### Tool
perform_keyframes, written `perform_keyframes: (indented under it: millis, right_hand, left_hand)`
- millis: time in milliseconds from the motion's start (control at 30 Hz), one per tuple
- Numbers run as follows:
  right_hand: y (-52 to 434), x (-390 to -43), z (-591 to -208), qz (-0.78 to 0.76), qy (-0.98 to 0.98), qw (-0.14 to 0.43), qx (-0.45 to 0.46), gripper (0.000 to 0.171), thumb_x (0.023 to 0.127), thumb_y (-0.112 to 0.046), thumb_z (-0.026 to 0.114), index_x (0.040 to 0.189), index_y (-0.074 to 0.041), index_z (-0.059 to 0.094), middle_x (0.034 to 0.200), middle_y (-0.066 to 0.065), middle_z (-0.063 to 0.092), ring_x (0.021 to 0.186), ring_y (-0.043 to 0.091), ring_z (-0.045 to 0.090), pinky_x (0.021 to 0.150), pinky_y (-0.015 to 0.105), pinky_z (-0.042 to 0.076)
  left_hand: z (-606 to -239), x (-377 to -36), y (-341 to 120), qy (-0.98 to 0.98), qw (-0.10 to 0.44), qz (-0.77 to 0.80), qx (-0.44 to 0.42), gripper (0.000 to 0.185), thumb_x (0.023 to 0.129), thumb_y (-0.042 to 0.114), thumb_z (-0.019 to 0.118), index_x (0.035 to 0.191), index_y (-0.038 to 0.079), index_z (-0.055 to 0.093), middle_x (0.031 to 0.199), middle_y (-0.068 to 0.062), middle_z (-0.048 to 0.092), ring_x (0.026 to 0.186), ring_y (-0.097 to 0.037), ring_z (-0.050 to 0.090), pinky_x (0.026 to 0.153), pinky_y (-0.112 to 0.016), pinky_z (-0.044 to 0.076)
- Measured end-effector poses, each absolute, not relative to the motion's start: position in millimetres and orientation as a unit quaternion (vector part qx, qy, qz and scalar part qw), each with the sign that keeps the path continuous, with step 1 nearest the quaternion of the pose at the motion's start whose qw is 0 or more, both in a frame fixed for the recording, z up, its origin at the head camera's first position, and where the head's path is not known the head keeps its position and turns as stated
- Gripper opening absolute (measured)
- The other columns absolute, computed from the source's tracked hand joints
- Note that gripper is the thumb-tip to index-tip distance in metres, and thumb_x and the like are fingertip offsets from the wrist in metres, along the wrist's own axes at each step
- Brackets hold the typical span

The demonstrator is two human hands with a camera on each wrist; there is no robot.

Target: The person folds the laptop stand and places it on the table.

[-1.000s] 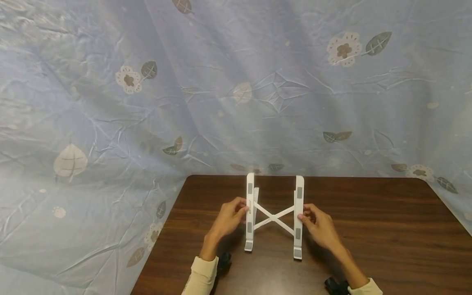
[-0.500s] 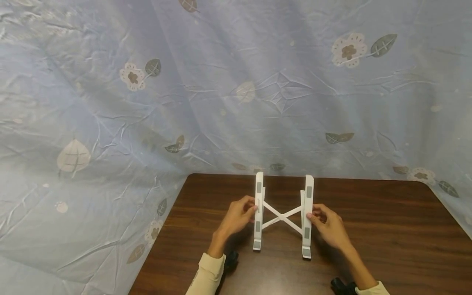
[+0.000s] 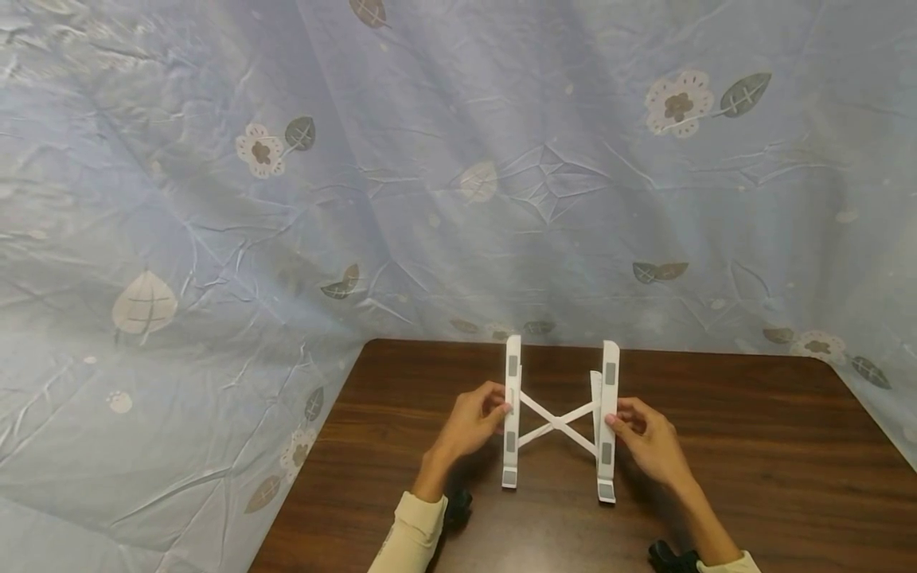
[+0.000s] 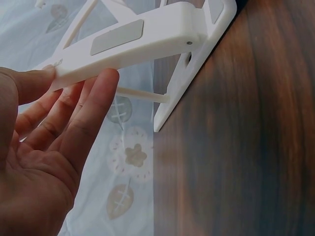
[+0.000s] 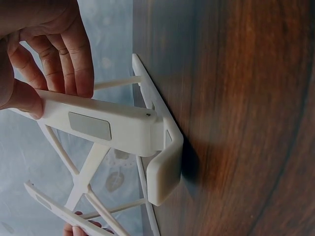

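A white folding laptop stand (image 3: 557,423) stands unfolded on the dark wooden table, its two long arms joined by an X-shaped brace. Grey pads show on the arms and on the front lips. My left hand (image 3: 469,423) pinches the left arm (image 4: 123,44) between thumb and fingers, about midway along. On the other side, my right hand (image 3: 652,442) holds the right arm (image 5: 98,120) the same way, thumb on the upper face and fingers along the outer side. In the right wrist view, fingertips of the left hand show at the far arm.
The brown wood-grain table (image 3: 752,446) extends to the right of the stand. A pale blue cloth (image 3: 430,199) with leaf and flower prints hangs behind the table and down its left side. Black wrist-worn devices (image 3: 669,557) sit at both wrists.
Both hands and the laptop stand have shifted to the right across the table, mostly in the first half second. The hold on each arm looks the same.
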State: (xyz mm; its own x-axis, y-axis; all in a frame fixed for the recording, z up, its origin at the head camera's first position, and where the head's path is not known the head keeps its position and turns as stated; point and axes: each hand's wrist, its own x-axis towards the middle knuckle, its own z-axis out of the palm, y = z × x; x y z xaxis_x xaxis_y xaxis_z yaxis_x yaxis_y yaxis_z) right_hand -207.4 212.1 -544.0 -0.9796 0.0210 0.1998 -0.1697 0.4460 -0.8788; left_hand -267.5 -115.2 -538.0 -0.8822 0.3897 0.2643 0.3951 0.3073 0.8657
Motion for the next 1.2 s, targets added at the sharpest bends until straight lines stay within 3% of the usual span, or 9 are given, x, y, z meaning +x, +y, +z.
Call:
perform_keyframes:
  millis: [200,800,1200]
  right_hand:
    - [216.1,-208.0,-542.7,0.532,-0.840,0.100,0.040,0.034,0.104,-0.018,0.074,0.131,0.002,0.067,0.111,0.023,0.078,0.083,0.006,0.074,0.071,0.028,0.064]
    - [225.0,-212.6,-541.0,0.551,-0.828,0.071,0.078,0.035,0.104,-0.011,0.071,0.134,0.006,0.063,0.115,0.027,0.076,0.087,0.003,0.073,0.076,0.034,0.068]
    - [226.4,-208.7,-545.5,0.538,-0.838,0.068,0.066,0.034,0.104,-0.012,0.072,0.133,0.004,0.063,0.114,0.022,0.077,0.088,0.003,0.073,0.073,0.023,0.062]
  left_hand:
    - [-537.9,-269.0,-109.5,-0.806,0.007,-0.540,-0.244,0.022,0.105,0.007,0.069,0.126,0.000,0.067,0.106,-0.024,0.077,0.081,-0.048,0.076,0.069,-0.051,0.068]
    - [-537.8,-269.3,-108.9,-0.797,0.017,-0.550,-0.250,0.027,0.102,0.006,0.072,0.127,-0.001,0.066,0.103,-0.024,0.077,0.085,-0.049,0.075,0.069,-0.054,0.067]
    - [-543.6,-266.3,-109.0,-0.798,0.003,-0.554,-0.238,0.027,0.101,0.004,0.074,0.126,0.000,0.067,0.104,-0.023,0.076,0.087,-0.040,0.077,0.071,-0.049,0.068]
